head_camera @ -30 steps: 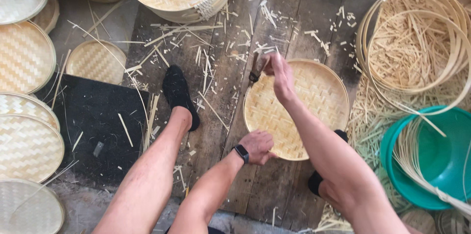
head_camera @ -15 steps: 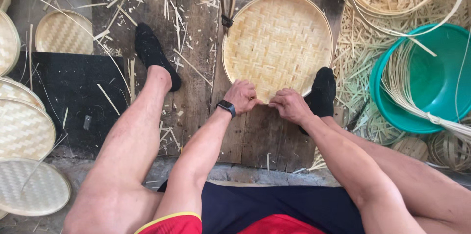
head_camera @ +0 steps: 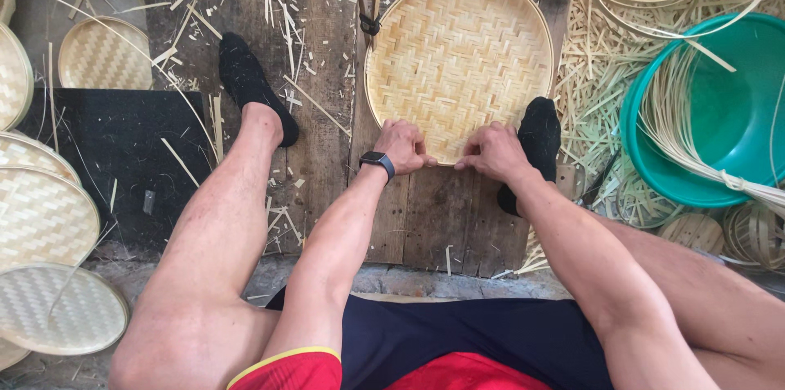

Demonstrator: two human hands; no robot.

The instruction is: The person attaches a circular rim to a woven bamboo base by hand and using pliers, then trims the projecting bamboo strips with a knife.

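While both hands pinch its near rim, the round woven bamboo tray (head_camera: 459,63) lies flat on the wooden boards (head_camera: 327,153). Left hand (head_camera: 402,145) and right hand (head_camera: 493,151) have fingers closed on the edge. It looks light, springy and somewhat brittle, best gripped by the stiffer rim.

Pale straw tray (head_camera: 459,55), herringbone weave; teal basin (head_camera: 719,112); black socks (head_camera: 249,83); black watch (head_camera: 378,163); dark brown floor (head_camera: 327,153).

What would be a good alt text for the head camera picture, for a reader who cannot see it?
Seen from above, a seated person's left hand and right hand pinch the near rim of a round woven bamboo tray lying on a wooden plank floor. Bamboo strips litter the floor, finished trays lie at the left, and a green basin stands at the right.
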